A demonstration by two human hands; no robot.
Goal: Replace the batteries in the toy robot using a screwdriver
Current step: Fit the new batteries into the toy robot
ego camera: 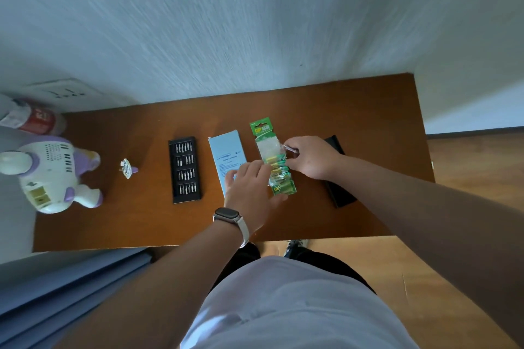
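Both bare forearms stretch forward and draw close together. The left hand [249, 187] lies palm down, fingers spread and fairly straight, pressing on the pack [265, 144]. The right hand [310, 157] is curled, thumb and forefinger pinching the pack's clear film.

A green battery pack [273, 133] was held down on the brown bench [141, 221] by the left hand [249, 184], and its clear wrap was pinched by the fingers [287, 149] of the right hand [310, 157]. A toy robot [54, 173] was laid well apart at the left, with a tray of screwdriver bits [184, 168] and a pale blue box [226, 150] between.
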